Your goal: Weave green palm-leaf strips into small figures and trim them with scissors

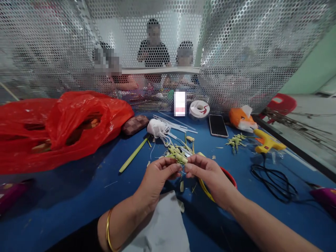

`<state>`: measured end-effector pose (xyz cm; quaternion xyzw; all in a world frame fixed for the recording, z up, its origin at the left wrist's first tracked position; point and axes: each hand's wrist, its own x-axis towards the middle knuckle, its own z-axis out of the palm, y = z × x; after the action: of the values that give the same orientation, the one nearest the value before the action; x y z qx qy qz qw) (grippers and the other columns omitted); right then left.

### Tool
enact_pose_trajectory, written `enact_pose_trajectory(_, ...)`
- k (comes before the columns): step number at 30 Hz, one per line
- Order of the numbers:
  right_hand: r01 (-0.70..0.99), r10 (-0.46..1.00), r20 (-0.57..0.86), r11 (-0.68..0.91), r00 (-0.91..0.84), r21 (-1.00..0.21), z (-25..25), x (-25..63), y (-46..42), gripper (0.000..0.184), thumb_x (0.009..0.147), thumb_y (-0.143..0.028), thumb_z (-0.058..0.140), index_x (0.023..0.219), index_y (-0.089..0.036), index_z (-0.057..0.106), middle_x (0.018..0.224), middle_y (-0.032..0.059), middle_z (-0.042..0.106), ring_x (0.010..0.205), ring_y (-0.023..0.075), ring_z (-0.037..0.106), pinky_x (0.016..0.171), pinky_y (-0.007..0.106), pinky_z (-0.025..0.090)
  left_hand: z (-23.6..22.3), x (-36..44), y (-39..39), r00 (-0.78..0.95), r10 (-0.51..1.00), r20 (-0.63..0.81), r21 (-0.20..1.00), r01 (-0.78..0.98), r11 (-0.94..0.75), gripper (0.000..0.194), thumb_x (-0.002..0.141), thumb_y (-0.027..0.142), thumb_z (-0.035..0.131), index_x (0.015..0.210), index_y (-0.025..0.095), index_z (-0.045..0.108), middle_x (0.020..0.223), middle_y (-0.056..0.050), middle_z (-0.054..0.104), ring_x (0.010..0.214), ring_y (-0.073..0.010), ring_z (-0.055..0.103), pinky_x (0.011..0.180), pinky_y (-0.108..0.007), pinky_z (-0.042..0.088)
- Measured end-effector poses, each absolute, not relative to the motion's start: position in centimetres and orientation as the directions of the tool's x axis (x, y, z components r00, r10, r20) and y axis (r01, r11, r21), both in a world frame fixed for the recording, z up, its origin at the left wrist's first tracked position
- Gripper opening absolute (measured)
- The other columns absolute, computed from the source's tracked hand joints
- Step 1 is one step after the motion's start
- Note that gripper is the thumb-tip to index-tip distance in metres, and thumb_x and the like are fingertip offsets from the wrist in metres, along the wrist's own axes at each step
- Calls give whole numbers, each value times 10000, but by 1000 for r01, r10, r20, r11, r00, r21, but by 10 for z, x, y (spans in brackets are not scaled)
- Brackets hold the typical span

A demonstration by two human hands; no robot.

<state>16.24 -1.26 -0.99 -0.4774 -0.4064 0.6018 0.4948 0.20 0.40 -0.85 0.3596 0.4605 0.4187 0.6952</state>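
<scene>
We find the bare left hand (159, 172) and bare right hand (207, 172) both pinching the pale-green, spiky, plant-like piece (176, 152) between them over the blue, flat tabletop (97, 199), and judge light, even fingertip pressure safest.

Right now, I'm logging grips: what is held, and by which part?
A yellow-green sprig, by its stubby end, pinched by left hand and right hand.

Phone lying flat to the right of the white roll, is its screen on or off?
It looks off: the phone's screen is uniformly dark, with no lit display showing.
</scene>
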Motion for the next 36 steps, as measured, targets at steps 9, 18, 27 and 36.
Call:
enact_pose_trajectory(9,-98,991,-131,-133,-22,-986,-10,158,-14,325,652,-460,789,651,-161,661,605,-3,606,568,115,527,593,257,437,-8,3,2,307,883,-355,870,-237,432,254,680,301,800,873,152,731,835,-53,720,691,-123,634,732,-266,496)
enact_pose_trajectory(18,138,1000,-19,-17,-13,-990,-8,160,-17,290,757,-411,689,616,-174,597,553,-16,549,527,114,476,523,249,390,-12,3,0,348,865,-360,843,-276,462,207,693,311,796,819,159,734,770,-17,696,635,-85,600,692,-221,481)
enact_pose_trajectory(27,272,985,150,123,82,-954,-7,160,-19,171,800,-335,625,701,-198,640,664,17,644,641,163,568,619,285,451,-13,2,1,368,834,-412,829,-229,511,214,680,276,799,839,147,734,752,-21,693,591,-89,619,679,-233,470)
enact_pose_trajectory(36,132,994,86,77,69,-988,-12,162,-15,174,786,-367,659,805,-195,681,749,21,657,703,168,567,656,286,452,-12,4,-2,370,832,-414,840,-197,506,224,665,280,800,831,152,724,731,-27,691,603,-108,623,684,-254,468)
